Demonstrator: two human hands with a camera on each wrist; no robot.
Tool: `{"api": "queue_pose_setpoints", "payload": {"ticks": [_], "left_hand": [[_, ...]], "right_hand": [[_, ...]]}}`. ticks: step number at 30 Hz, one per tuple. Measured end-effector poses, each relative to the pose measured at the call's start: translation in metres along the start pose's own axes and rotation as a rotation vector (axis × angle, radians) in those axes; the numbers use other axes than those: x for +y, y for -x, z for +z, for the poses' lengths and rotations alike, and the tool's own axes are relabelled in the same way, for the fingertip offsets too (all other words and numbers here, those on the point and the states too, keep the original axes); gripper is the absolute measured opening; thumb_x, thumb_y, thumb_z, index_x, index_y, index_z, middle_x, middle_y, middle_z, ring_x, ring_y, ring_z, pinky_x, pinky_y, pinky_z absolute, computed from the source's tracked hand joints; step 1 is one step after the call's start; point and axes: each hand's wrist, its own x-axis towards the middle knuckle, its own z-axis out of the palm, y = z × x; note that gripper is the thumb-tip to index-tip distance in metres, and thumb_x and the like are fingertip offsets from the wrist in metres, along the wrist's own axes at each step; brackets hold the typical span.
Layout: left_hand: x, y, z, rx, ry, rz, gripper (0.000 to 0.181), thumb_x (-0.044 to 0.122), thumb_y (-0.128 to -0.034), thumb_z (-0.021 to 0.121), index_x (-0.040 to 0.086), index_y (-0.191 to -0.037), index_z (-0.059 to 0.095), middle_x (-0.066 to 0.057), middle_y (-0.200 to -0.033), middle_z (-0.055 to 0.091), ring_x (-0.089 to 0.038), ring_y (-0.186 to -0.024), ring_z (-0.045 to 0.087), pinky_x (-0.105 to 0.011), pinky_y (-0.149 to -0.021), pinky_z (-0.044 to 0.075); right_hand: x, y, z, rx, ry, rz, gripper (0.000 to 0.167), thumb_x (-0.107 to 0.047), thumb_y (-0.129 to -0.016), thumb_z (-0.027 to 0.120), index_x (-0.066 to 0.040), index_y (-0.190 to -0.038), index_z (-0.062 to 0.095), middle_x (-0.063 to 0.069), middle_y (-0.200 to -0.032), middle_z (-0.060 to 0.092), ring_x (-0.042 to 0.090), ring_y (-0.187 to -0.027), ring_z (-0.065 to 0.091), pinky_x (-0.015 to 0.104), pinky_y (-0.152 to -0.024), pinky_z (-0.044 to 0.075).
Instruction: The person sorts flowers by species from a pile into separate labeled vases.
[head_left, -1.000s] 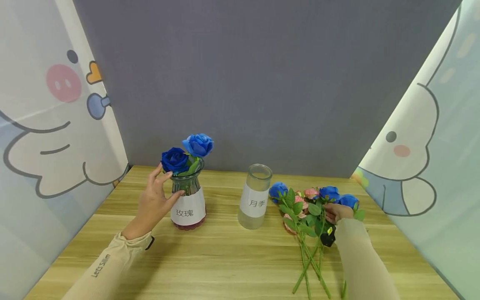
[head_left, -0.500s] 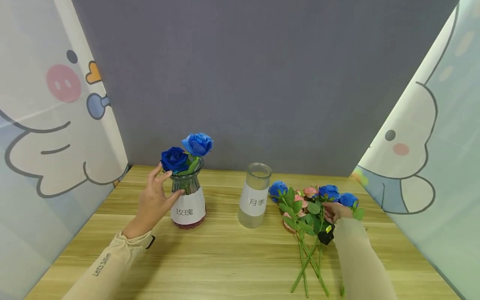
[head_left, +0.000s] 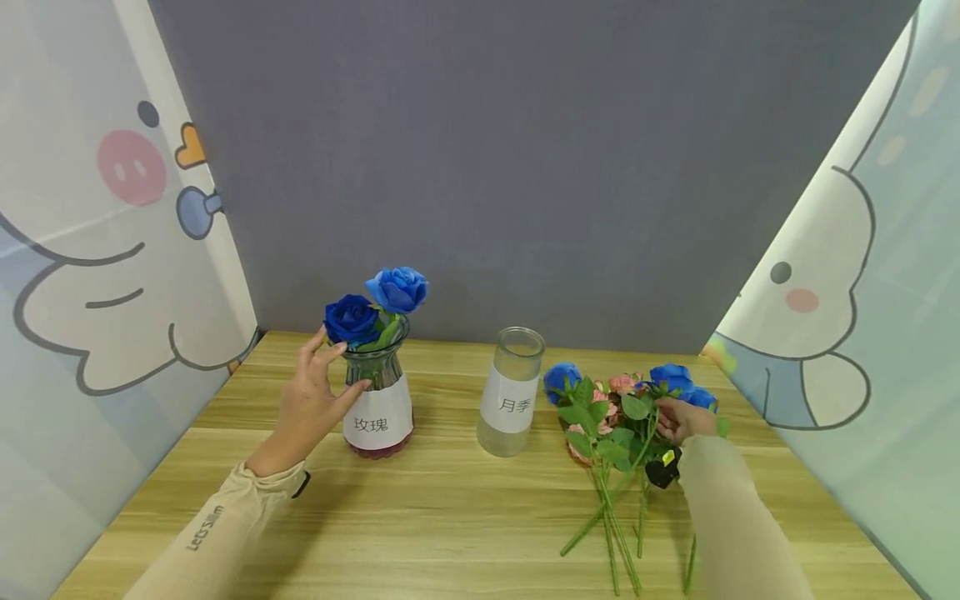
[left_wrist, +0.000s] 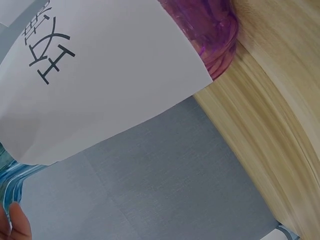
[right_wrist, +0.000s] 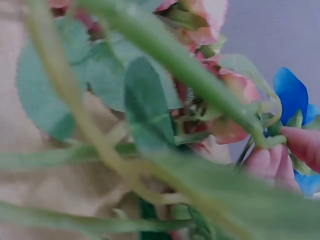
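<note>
On the left, a glass vase [head_left: 378, 417] with a white label holds a dark blue rose [head_left: 351, 320] and a lighter blue rose [head_left: 398, 290]. My left hand [head_left: 309, 406] grips its neck with spread, bent fingers and thumb; the left wrist view shows the label [left_wrist: 110, 75] close up. At the right, my right hand [head_left: 684, 421] pinches a green stem [right_wrist: 200, 85] just below a blue flower [head_left: 670, 379], among pink flowers [head_left: 604, 410] and leaves lying on the table.
A clear cylindrical vase [head_left: 512, 396], labelled and without flowers, stands in the middle of the wooden table [head_left: 435, 525]. Another blue flower [head_left: 562, 382] lies at the pile's left side. A black object [head_left: 663, 469] lies beside the right hand. A grey panel [head_left: 480, 167] rises behind.
My right hand has shifted slightly right and up with the pinched stem and blue flower. That stem's lower end has swung left. The left hand stays on the vase.
</note>
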Motion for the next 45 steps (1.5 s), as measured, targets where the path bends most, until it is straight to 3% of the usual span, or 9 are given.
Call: {"api": "queue_pose_setpoints", "payload": {"ticks": [3, 8, 10, 15, 20, 23, 31, 38, 45], "left_hand": [[-0.001, 0.0, 0.0, 0.003, 0.003, 0.006, 0.059, 0.052, -0.0948, 0.045, -0.002, -0.118, 0.045, -0.04, -0.12, 0.047, -0.011, -0.042, 0.029, -0.025, -0.034, 0.025], [-0.001, -0.001, 0.001, 0.007, 0.006, 0.01, 0.059, 0.052, -0.0949, 0.046, -0.002, -0.119, 0.045, -0.039, -0.12, 0.047, -0.01, -0.042, 0.029, -0.025, -0.034, 0.025], [-0.001, -0.001, 0.001, 0.006, 0.005, 0.009, 0.059, 0.052, -0.095, 0.046, -0.002, -0.118, 0.045, -0.039, -0.12, 0.047, -0.01, -0.042, 0.029, -0.025, -0.034, 0.025], [0.0, 0.0, -0.001, 0.009, 0.0, 0.007, 0.059, 0.052, -0.095, 0.045, -0.002, -0.118, 0.045, -0.039, -0.119, 0.047, -0.012, -0.041, 0.031, -0.025, -0.033, 0.026], [-0.001, 0.0, -0.002, 0.006, 0.001, 0.002, 0.059, 0.052, -0.0947, 0.046, -0.001, -0.119, 0.044, -0.039, -0.119, 0.047, -0.013, -0.042, 0.032, -0.026, -0.034, 0.028], [-0.001, 0.0, -0.003, 0.002, -0.002, 0.005, 0.059, 0.052, -0.0947, 0.046, -0.001, -0.119, 0.044, -0.039, -0.119, 0.047, -0.011, -0.042, 0.03, -0.026, -0.034, 0.027], [-0.003, -0.001, -0.004, 0.006, 0.005, 0.004, 0.061, 0.055, -0.0933, 0.045, -0.001, -0.118, 0.045, -0.039, -0.12, 0.047, -0.01, -0.041, 0.028, -0.026, -0.034, 0.024], [-0.003, 0.001, -0.003, -0.002, -0.007, -0.011, 0.062, 0.055, -0.0938, 0.045, -0.002, -0.119, 0.046, -0.038, -0.121, 0.047, -0.007, -0.043, 0.026, -0.025, -0.034, 0.025], [-0.003, 0.0, -0.001, -0.008, 0.013, -0.007, 0.059, 0.051, -0.0949, 0.046, -0.002, -0.12, 0.044, -0.039, -0.122, 0.045, -0.014, -0.041, 0.032, -0.028, -0.034, 0.028]], "right_hand": [[-0.007, 0.004, 0.001, 0.069, -0.034, -0.061, 0.03, -0.001, -0.094, 0.05, -0.01, -0.066, 0.056, 0.0, -0.055, 0.054, 0.009, -0.048, 0.049, 0.024, -0.05, 0.048], [-0.019, 0.012, -0.001, 0.176, -0.027, -0.137, 0.008, -0.003, -0.093, 0.053, -0.004, -0.085, 0.054, -0.002, -0.058, 0.057, 0.009, -0.053, 0.054, 0.024, -0.053, 0.05], [-0.023, 0.015, -0.002, 0.188, 0.001, -0.154, 0.005, -0.004, -0.093, 0.054, -0.004, -0.087, 0.055, -0.003, -0.059, 0.057, 0.008, -0.053, 0.052, 0.025, -0.054, 0.048], [-0.034, 0.022, -0.003, 0.209, -0.006, -0.179, 0.021, -0.002, -0.091, 0.057, -0.009, -0.071, 0.058, -0.002, -0.056, 0.057, 0.009, -0.051, 0.052, 0.026, -0.05, 0.047], [-0.045, 0.029, -0.003, 0.203, 0.048, -0.194, 0.005, -0.006, -0.092, 0.056, -0.009, -0.091, 0.053, -0.006, -0.06, 0.056, 0.007, -0.06, 0.055, 0.023, -0.059, 0.051], [-0.05, 0.034, -0.003, 0.223, 0.061, -0.209, 0.008, -0.008, -0.093, 0.056, -0.01, -0.098, 0.05, -0.007, -0.062, 0.055, 0.006, -0.061, 0.054, 0.022, -0.059, 0.05], [-0.063, 0.045, -0.001, 0.332, -0.033, -0.323, 0.011, -0.003, -0.086, 0.065, -0.009, -0.083, 0.057, -0.004, -0.056, 0.058, 0.008, -0.051, 0.054, 0.023, -0.044, 0.046], [-0.078, 0.052, -0.002, 0.407, -0.089, -0.413, 0.021, 0.004, -0.082, 0.061, -0.009, -0.066, 0.06, -0.004, -0.048, 0.055, 0.009, -0.042, 0.05, 0.022, -0.037, 0.04], [-0.095, 0.066, -0.007, 0.416, -0.213, -0.426, 0.019, 0.004, -0.083, 0.062, -0.01, -0.069, 0.06, -0.003, -0.057, 0.056, 0.011, -0.041, 0.048, 0.023, -0.036, 0.04]]}}
